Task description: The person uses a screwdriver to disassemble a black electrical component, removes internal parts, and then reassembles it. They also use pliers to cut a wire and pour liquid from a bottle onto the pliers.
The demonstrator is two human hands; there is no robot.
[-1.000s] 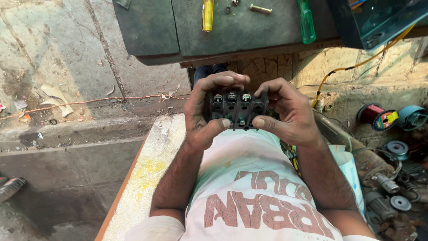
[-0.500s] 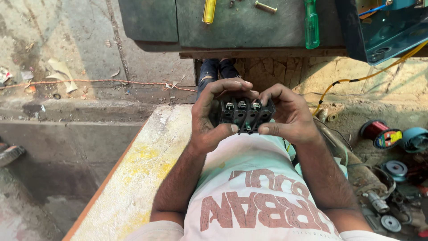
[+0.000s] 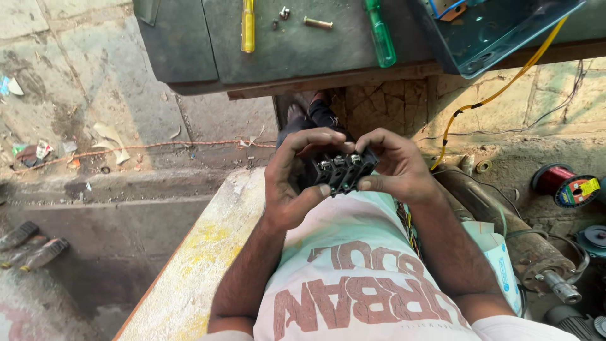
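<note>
Both hands, left (image 3: 291, 183) and right (image 3: 396, 169), clasp the black switch block (image 3: 339, 169); it looks rigid, light, best held by its sides.

You have two screwdrivers on the bench, one yellow-handled (image 3: 248, 25) and one green-handled (image 3: 380, 35), plus one bolt (image 3: 317, 23). Your two hands (image 3: 291, 183) (image 3: 394, 169) share one black terminal block (image 3: 341, 169) showing three screw terminals. One red wire spool (image 3: 554, 179) lies right.

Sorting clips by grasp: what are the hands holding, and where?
Both hands, left and right, grip a black terminal block by its two ends.
</note>
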